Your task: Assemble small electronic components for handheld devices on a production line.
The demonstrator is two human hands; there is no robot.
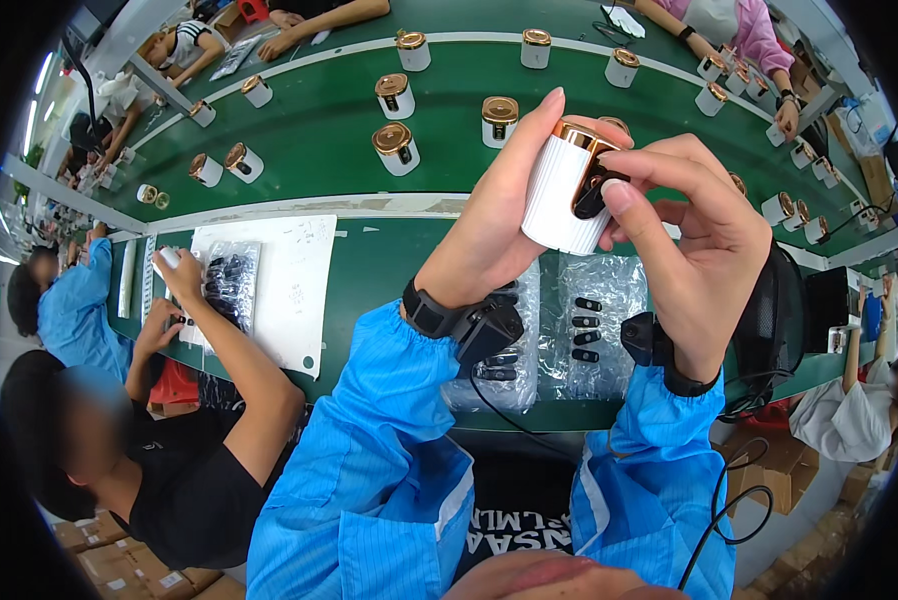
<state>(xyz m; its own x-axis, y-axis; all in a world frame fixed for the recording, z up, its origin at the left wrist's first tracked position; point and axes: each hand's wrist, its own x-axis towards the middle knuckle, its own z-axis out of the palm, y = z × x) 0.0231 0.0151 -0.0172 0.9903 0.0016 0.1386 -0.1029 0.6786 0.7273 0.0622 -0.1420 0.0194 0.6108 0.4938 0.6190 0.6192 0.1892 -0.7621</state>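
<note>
My left hand [484, 225] is wrapped round a white ribbed cylindrical device [554, 190] with a shiny copper-gold top, tilted and raised above the bench. Between the thumb and fingers of my right hand [709, 215] is a small black oval piece [593, 200], held against the device's dark side panel. Whether the piece is seated in the panel or only touching it, I cannot tell. Below my hands lie two clear plastic bags, and on the right-hand bag [619, 285] several loose black oval pieces [586, 338] sit in a column.
Beyond my hands runs a green conveyor [309, 140] carrying several similar devices [396, 148]. At my left a co-worker in black handles a white device [167, 260] beside a white board [304, 280]. Cables [754, 500] hang at my right, near a black mesh object [777, 320].
</note>
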